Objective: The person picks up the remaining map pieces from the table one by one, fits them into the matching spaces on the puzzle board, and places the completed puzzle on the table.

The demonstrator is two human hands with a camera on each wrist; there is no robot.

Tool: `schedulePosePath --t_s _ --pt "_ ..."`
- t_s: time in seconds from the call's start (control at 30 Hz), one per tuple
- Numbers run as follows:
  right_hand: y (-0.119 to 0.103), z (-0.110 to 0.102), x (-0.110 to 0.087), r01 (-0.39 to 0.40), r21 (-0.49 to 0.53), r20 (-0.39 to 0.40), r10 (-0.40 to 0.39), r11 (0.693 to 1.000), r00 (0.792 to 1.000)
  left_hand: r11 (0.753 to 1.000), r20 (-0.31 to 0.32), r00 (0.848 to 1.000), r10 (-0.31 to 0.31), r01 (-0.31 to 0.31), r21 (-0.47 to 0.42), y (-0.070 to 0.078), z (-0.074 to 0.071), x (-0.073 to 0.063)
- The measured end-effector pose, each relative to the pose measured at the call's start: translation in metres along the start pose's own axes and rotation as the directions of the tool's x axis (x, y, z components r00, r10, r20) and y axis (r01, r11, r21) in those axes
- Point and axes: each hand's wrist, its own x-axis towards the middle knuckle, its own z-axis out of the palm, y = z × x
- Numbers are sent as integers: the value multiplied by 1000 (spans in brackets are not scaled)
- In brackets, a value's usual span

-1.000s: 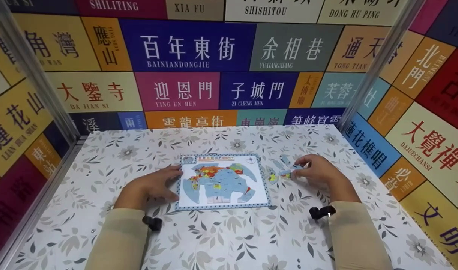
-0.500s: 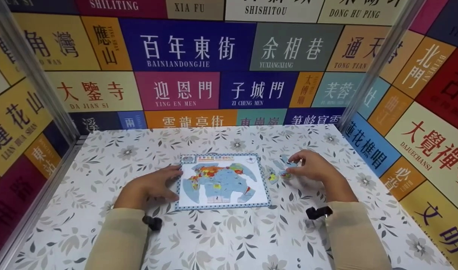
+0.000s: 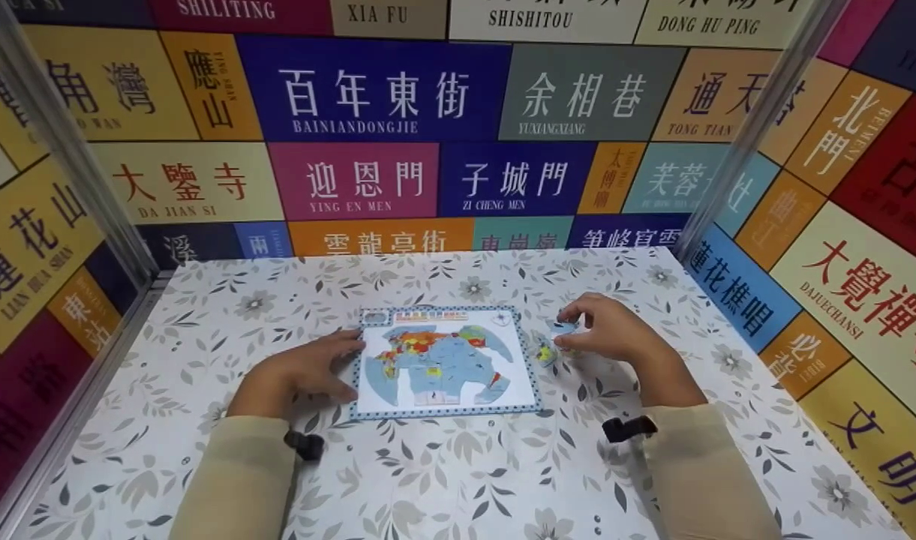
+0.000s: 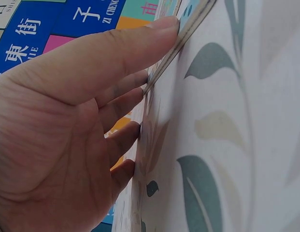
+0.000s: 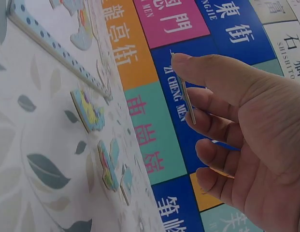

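Observation:
A world-map jigsaw board (image 3: 524,391) with a dotted blue border lies flat mid-table, its blue and coloured pieces partly covering white. My left hand (image 3: 307,371) rests at the board's left edge with fingers extended. In the left wrist view, the thumb (image 4: 162,35) touches the board's rim. My right hand (image 3: 611,330) is raised to the right of the board. Between thumb and fingers it pinches a thin puzzle piece (image 5: 184,92), seen edge-on in the right wrist view. Loose puzzle pieces (image 5: 87,110) lie on the table below that hand, partly hidden from the head view.
A white cloth with grey leaves and flowers covers the table (image 3: 458,480). Coloured wall panels (image 3: 375,90) with Chinese lettering stand behind and at both sides. Each wrist wears a black strap-on device (image 3: 629,429).
My right hand has lifted a puzzle piece and moved left toward the board, slightly away from me. My left hand and the board have stayed put.

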Motion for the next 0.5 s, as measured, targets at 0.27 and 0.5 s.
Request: schedulePosePath --t_s 0.27,0.5 --pt "-22 11 1 65 5 12 -65 998 998 1000 4 1000 -23 23 -13 0 -1 -1" --pt "-43 20 5 41 5 36 -41 999 999 999 9 999 -35 35 -24 0 0 0"
